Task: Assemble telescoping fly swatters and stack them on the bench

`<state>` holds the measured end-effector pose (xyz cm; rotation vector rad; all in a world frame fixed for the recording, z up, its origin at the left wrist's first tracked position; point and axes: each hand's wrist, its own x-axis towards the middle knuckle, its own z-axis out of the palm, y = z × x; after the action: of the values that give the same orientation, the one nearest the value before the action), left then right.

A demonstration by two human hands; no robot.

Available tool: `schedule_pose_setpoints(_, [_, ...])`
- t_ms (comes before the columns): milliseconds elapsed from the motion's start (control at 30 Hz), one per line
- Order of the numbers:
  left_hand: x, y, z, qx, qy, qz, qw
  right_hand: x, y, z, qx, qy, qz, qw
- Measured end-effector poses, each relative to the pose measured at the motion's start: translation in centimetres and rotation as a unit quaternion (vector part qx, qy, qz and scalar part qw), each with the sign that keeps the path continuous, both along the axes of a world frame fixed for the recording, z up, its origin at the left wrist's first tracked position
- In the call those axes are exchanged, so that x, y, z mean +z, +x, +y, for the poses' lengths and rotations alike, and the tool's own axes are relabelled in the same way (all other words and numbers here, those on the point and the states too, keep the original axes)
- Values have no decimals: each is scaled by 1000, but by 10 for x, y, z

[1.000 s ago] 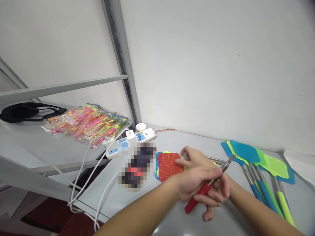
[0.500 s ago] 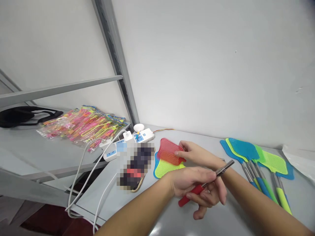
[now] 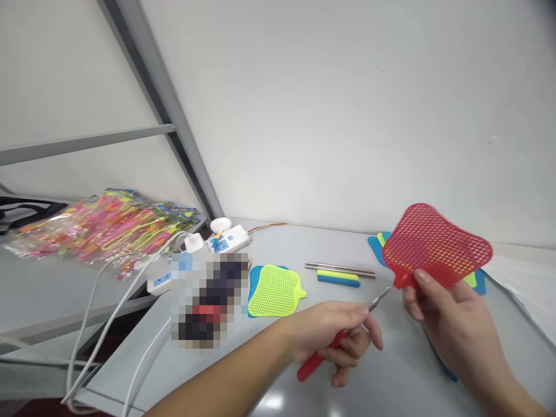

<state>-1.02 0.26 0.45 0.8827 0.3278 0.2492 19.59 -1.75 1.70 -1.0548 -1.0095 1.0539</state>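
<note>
My left hand [image 3: 343,336] is closed round a red-gripped metal rod [image 3: 309,367] whose thin steel tip [image 3: 379,297] points up to the right. My right hand [image 3: 447,315] pinches the neck of a red mesh swatter head [image 3: 436,245] and holds it in the air just past the rod's tip, a small gap between them. On the grey table [image 3: 243,353] lies a yellow-green swatter head [image 3: 273,289] on top of a blue one. Beyond my hands lie loose handles [image 3: 339,274], metal rods with yellow and blue grips.
Finished swatters [image 3: 380,243] lie behind the red head at right, mostly hidden. A blurred dark object [image 3: 207,301] sits left of the yellow head, with white power strips [image 3: 226,240] and cables [image 3: 99,324]. A bag of colourful toys [image 3: 99,223] lies on the left shelf.
My right hand lifted the red swatter head off the pile and carried it right, up to the rod's tip. The view swung right; my left hand kept its hold on the rod.
</note>
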Motion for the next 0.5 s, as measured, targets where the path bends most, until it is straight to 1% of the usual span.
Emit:
schedule_pose_setpoints(67, [1,2,-2,12,-10,22,1000,-4,1,-3,18,4,-18,1000])
schedule_pose_setpoints(100, [2,3,-3,19,-16,34,999,-4,1,-3,17,7,-21,1000])
schedule_pose_setpoints(233, [5,3,-5,60,-8,62,996,-3,-1,-1,-38,13,-22,999])
schedule_pose_setpoints(333, [5,3,-4,81,2,62,995,-7,-4,0,-63,4,-37,997])
schedule_pose_setpoints(500, [4,3,-2,84,-2,68,994,-16,-8,1,-49,-10,-32,998])
